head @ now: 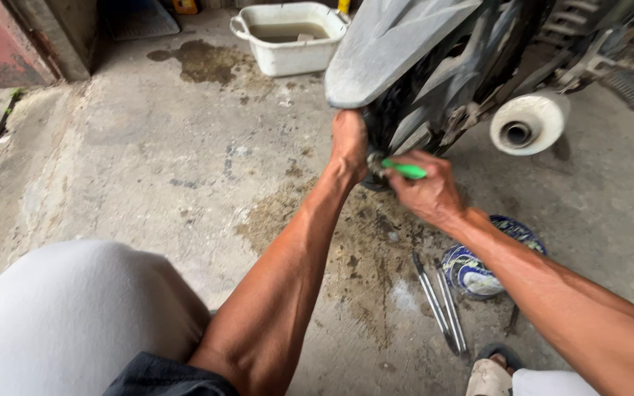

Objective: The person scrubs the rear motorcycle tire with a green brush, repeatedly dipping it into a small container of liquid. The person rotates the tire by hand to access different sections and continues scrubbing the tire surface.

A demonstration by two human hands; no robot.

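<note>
- Your left hand (349, 143) is wrapped around the rear wheel (398, 132) of the motorcycle, just under its grey mudguard (390, 44).
- Your right hand (428, 192) is closed on a green-handled tool (406, 170) — its tip sits at the wheel, beside your left hand.
- Below the wheel, on the stained concrete floor (185, 161), lie two metal tools (440, 302) beside a blue-and-white bowl (471, 271).
- A white tub (288, 37) stands well behind the wheel.

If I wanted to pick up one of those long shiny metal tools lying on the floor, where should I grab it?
Grab the metal tools around the middle of the shaft, coming from straight above with your fingers on either side. They lie flat on the concrete floor, long and thin, so the middle probably balances best. The blue patterned bowl sits close on their right, so reach from the left.
</note>
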